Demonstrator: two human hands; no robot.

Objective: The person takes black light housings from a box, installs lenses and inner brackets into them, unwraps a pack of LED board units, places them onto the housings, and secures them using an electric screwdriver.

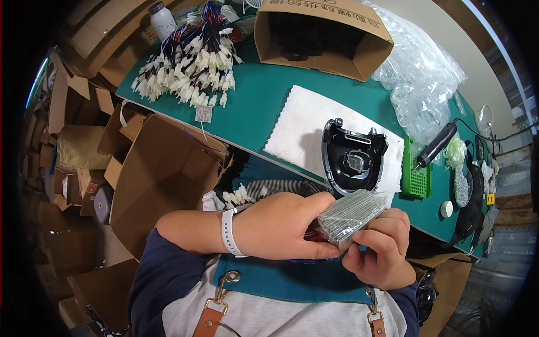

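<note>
A bundle of thin silvery-grey strips in clear plastic wrap is held close to my body. My left hand grips it from the left, thumb below and fingers around the far side. At its right edge, my right hand has its fingers curled and pinched on the wrap. Beyond the bundle, a glossy black plastic shell lies hollow side up on a white cloth. Several white connectors show beside my left wrist. Red and blue wires peek out beneath the bundle, mostly hidden by my hands.
White-plugged wire harnesses pile up on the green table, near an open cardboard box and plastic bags. A corded screwdriver rests at a green basket. A large carton stands left, another lower right.
</note>
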